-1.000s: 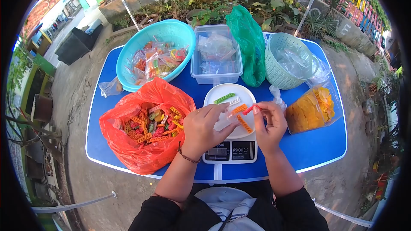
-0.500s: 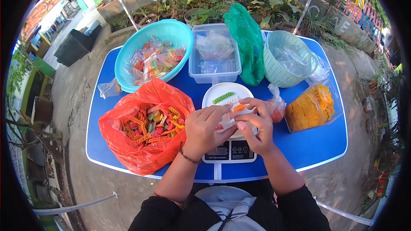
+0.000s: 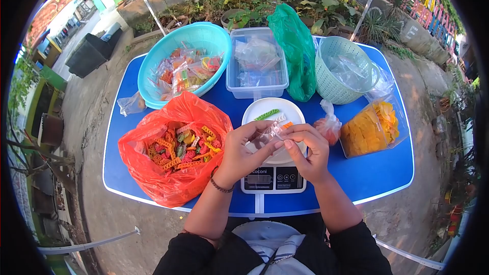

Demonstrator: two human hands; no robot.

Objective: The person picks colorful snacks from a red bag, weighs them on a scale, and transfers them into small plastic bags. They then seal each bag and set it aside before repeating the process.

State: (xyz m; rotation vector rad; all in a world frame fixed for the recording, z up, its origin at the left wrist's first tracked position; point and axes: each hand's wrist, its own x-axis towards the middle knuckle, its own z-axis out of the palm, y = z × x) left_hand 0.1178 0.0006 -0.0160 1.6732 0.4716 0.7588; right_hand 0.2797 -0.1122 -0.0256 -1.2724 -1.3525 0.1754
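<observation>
Above the kitchen scale (image 3: 266, 179), my left hand (image 3: 241, 154) and my right hand (image 3: 308, 154) are close together. Both pinch a small clear plastic bag (image 3: 271, 133) between thumbs and fingers. Whether the bag contains anything is hard to make out. Under it, a white round plate (image 3: 253, 112) rests on the scale. A green twisted snack piece (image 3: 267, 114) lies on the plate, with a white piece and an orange piece (image 3: 288, 125) near it, partly covered by the bag and fingers.
To the left stands a red plastic bag (image 3: 140, 170) of colourful spiral snacks. Behind are a turquoise basket (image 3: 220, 38) of packets, a clear box (image 3: 257, 93), a green bag (image 3: 293, 51) and a pale basket (image 3: 331, 84). A tub of yellow chips (image 3: 364, 135) and a tied bag (image 3: 328, 125) stand right.
My left fingers have shifted and the left hand is turned more open around the small bag. The right fingers have drawn slightly down; more of the scale's front shows.
</observation>
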